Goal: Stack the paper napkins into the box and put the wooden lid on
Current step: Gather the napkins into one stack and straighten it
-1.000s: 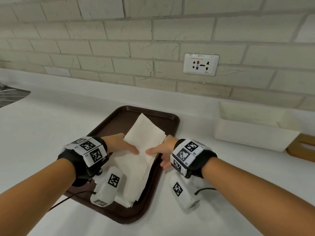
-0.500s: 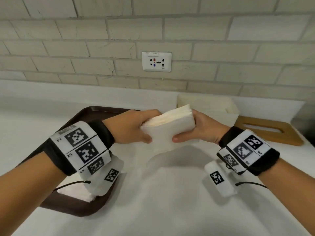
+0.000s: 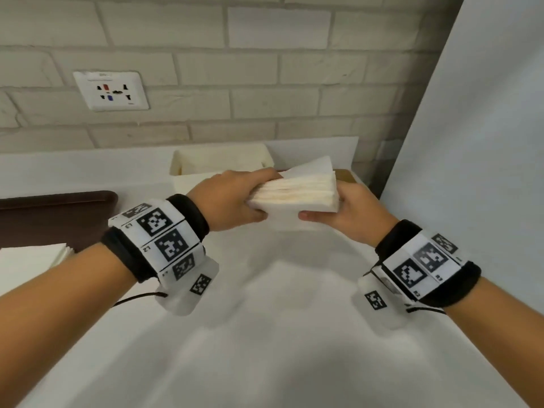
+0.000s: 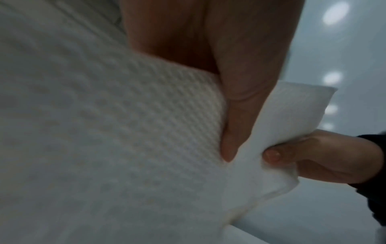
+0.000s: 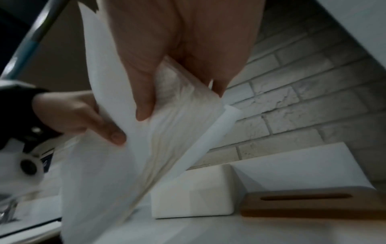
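Both hands hold a thick stack of white paper napkins point(image 3: 297, 195) in the air, just in front of the open cream box point(image 3: 217, 160). My left hand point(image 3: 241, 198) grips the stack's left end, thumb underneath. My right hand point(image 3: 347, 207) grips its right end. The top napkin's corner sticks up loose. A sliver of the wooden lid point(image 3: 346, 175) shows behind the stack. In the right wrist view the lid point(image 5: 309, 204) lies flat on the counter to the right of the box point(image 5: 192, 194). The left wrist view shows the napkins point(image 4: 104, 132) close up.
The dark brown tray point(image 3: 56, 213) sits at the left with more napkins point(image 3: 29, 260) on it. A brick wall with a socket point(image 3: 110, 91) runs behind the counter. A white panel point(image 3: 471, 172) closes off the right side.
Both hands lifted the stack off the tray and carried it right and forward, up to the box. The tray now lies far to the left.
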A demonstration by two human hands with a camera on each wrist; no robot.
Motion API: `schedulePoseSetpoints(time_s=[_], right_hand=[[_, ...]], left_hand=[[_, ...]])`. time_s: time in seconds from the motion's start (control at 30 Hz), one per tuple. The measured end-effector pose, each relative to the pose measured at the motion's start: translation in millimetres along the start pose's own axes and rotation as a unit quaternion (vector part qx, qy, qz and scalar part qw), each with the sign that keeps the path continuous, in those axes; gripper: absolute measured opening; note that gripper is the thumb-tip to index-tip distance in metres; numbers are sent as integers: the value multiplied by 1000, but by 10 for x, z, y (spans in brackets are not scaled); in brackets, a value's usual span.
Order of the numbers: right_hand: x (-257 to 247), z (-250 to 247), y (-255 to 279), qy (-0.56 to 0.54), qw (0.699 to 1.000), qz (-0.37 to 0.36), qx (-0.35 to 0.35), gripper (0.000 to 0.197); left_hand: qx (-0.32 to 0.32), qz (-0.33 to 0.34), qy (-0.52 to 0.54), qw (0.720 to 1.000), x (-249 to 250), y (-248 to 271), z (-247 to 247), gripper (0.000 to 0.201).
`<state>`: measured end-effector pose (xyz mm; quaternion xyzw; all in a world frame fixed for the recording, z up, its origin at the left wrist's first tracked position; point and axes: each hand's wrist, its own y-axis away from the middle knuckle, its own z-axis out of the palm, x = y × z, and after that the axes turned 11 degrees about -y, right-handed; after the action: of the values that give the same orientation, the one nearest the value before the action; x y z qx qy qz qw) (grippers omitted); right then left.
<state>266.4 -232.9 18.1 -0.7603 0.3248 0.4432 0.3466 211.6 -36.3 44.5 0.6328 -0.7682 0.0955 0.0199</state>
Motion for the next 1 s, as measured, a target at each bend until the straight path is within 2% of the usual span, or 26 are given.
schedulePoseSetpoints(time_s=[0.1,0.17,0.23,0.33,0.4,0.47,0.53,0.6,0.7,0.8,0.87,0.93,1.0], right_hand=[[109,-112,77,71,997,9,-21,49],[203,-122,120,86,995,14,-40,48],[280,-135,169,75,995,50,-43,44],[396,-178,233,-10,989,145,-34,28],[462,-216,262,-81,975,205,-26,22],[558,-263,253,-140,956,258,1,33],[664,-305,220,-184,932,311,36,45],[762,-331,176,-166,917,359,46,51],[853,-331,145,-41,906,420,-4,67],[866,-305,135,80,896,434,-52,69],[805,-298,127,117,889,438,-63,68],[782,-309,118,99,887,445,-72,62],[742,-334,119,-29,872,486,-49,44]], left_hand=[[-82,-73,7,994,-47,-30,211,48],[-137,-99,6,986,-116,43,394,40],[-163,-131,56,976,-199,141,525,34],[-155,-210,198,945,-318,232,574,43],[-131,-247,305,910,-354,238,586,66],[-86,-282,403,867,-330,195,647,72],[-62,-312,468,825,-261,117,728,60],[-69,-341,486,802,-174,32,819,58],[-105,-372,459,800,-85,-33,952,66],[-128,-377,431,810,-35,-32,1065,71],[-123,-375,411,822,-23,-17,1108,76],[-120,-370,361,848,-10,-10,1141,86],[-114,-367,293,876,9,-10,1173,96]])
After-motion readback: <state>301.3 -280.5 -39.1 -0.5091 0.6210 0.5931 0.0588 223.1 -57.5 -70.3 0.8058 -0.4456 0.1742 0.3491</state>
